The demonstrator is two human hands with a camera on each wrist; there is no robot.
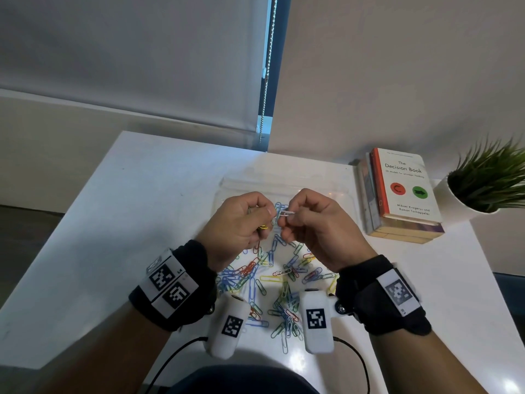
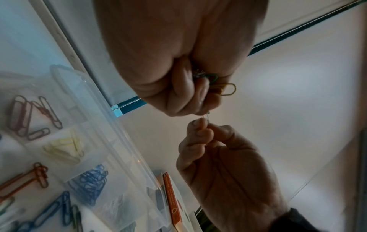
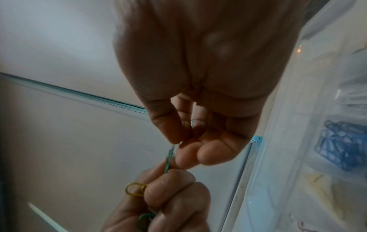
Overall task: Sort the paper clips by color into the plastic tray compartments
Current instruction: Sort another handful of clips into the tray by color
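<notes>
Both hands hover together above a pile of mixed coloured paper clips [image 1: 272, 280] on the white table. My left hand [image 1: 267, 217] grips a small bunch of clips; a yellow clip [image 2: 228, 89] and a green clip [image 2: 210, 77] stick out of the fist. My right hand [image 1: 284, 220] pinches a pale clip [image 1: 287, 214] at its fingertips, close against the left fingers. In the right wrist view a thin green clip [image 3: 169, 158] runs between the two hands. Behind them lies the clear plastic tray [image 1: 233, 183]. Its compartments hold reddish clips [image 2: 29, 117], yellow clips [image 2: 65, 149] and blue clips [image 2: 91, 183].
A stack of books [image 1: 403, 191] lies right of the tray, and a potted plant [image 1: 483, 189] stands at the table's right edge. A blind with a bead chain [image 1: 267, 81] hangs behind the table. Wrist cameras [image 1: 316, 319] hang over the near clips.
</notes>
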